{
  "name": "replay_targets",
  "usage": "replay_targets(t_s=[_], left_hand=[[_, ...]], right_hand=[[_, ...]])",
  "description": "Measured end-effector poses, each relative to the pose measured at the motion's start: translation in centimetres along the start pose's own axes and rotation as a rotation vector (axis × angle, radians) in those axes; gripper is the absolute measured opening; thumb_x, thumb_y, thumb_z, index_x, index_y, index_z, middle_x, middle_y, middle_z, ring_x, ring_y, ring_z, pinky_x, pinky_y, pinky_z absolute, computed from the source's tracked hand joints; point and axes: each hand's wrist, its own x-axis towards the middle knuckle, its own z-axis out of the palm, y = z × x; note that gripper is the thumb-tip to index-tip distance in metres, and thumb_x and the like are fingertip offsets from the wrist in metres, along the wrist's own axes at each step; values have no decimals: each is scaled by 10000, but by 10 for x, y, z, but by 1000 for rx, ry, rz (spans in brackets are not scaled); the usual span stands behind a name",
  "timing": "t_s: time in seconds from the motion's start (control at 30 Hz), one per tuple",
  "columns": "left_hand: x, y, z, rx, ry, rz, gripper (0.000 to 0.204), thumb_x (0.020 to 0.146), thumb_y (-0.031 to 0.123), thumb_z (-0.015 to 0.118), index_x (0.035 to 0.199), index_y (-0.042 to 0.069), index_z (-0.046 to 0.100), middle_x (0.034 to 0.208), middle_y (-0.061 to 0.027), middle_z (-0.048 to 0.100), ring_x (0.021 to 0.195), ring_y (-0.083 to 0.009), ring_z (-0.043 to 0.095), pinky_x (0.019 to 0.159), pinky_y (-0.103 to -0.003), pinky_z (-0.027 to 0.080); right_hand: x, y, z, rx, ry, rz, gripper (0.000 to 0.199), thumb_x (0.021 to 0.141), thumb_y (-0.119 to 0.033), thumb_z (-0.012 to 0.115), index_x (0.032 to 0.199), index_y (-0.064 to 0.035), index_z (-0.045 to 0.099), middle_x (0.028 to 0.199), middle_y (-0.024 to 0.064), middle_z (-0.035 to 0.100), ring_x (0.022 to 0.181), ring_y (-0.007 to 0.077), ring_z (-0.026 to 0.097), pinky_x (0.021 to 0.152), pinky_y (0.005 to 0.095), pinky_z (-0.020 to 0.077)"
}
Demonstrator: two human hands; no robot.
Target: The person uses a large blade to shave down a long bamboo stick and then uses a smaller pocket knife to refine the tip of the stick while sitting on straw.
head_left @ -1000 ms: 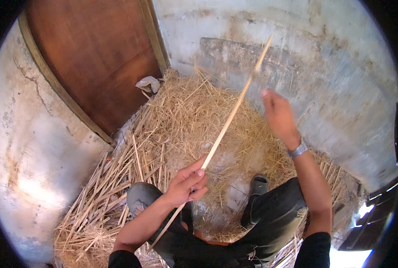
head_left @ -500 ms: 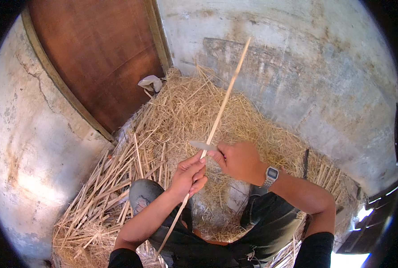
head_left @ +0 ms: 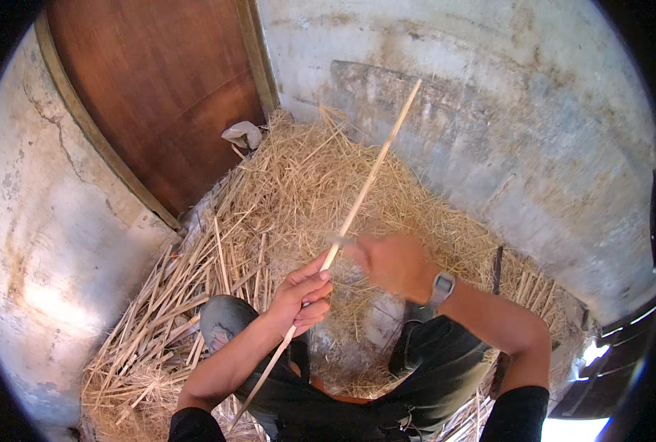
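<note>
A long, thin, pale strip that looks like split bamboo (head_left: 372, 177) slants from my lap up toward the far right. My left hand (head_left: 299, 296) is closed around it below its middle. Just above that grip, my right hand (head_left: 396, 265) is closed on a knife, blurred by motion. The knife's grey blade (head_left: 340, 240) lies across the strip at the spot where the two meet. Its handle is hidden inside my fist. A silver wristwatch (head_left: 442, 286) sits on my right wrist.
Shavings (head_left: 306, 177) lie heaped on the floor ahead. A pile of split strips (head_left: 159, 324) lies at left, with more strips at right. A stained wall (head_left: 490, 110) and a brown door (head_left: 159, 88) stand behind, with a whitish crumpled thing (head_left: 242, 135) by the door.
My left hand and the strip have shifted slightly left and down, the strip's far tip sinking lower. My right hand stays near the same spot, now blurred.
</note>
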Motion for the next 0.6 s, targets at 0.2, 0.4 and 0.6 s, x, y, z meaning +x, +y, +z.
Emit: replay_targets(t_s=[0.2,0.4,0.6], left_hand=[[1,2,1,-63,2,19,509,1051,128,476,1532,265,381,636,57,314,384,-38,244,318,-202,212],[8,-2,0,-79,-19,-39,528,1053,110,458,1546,268,352,632,53,317,379,-39,266,305,-203,229],[3,1,-9,-172,-11,-5,503,1054,101,451,1528,257,387,630,53,322,375,-37,271,300,-206,237]], right_hand=[[29,32,-10,7,84,61,480,1027,-432,451,804,-47,630,619,215,601,567,437,596,526,522,477],[45,64,-9,-93,147,191,481,1039,-428,424,829,-51,637,615,212,601,597,442,607,524,527,477],[9,-3,12,2,-71,-28,440,1038,-378,439,822,-45,628,616,196,606,565,408,608,506,521,471]])
